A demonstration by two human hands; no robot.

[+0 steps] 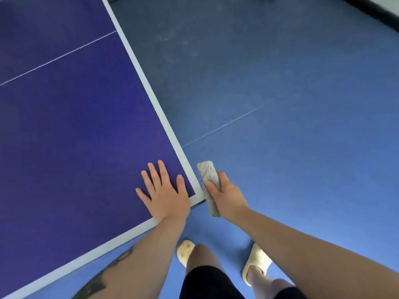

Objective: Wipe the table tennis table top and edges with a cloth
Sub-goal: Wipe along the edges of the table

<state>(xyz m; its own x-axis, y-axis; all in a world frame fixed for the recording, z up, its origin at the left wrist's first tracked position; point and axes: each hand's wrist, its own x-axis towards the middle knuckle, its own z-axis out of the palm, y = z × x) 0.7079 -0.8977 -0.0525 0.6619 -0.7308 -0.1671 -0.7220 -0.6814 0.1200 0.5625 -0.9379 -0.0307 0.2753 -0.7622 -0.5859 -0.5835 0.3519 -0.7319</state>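
The dark blue table tennis table [71, 126] fills the left of the view, with a white border line along its right and near edges. My left hand [164, 193] lies flat on the top near the corner, fingers spread. My right hand [226, 195] grips a folded grey cloth [207, 171] and holds it against the table's side edge right at the corner. The cloth's lower end hangs below my hand.
A blue floor [280, 104] spreads to the right of the table, with a thin seam line across it. A dark baseboard [380, 11] runs along the far right. My feet in pale slippers [257, 264] stand just below the corner.
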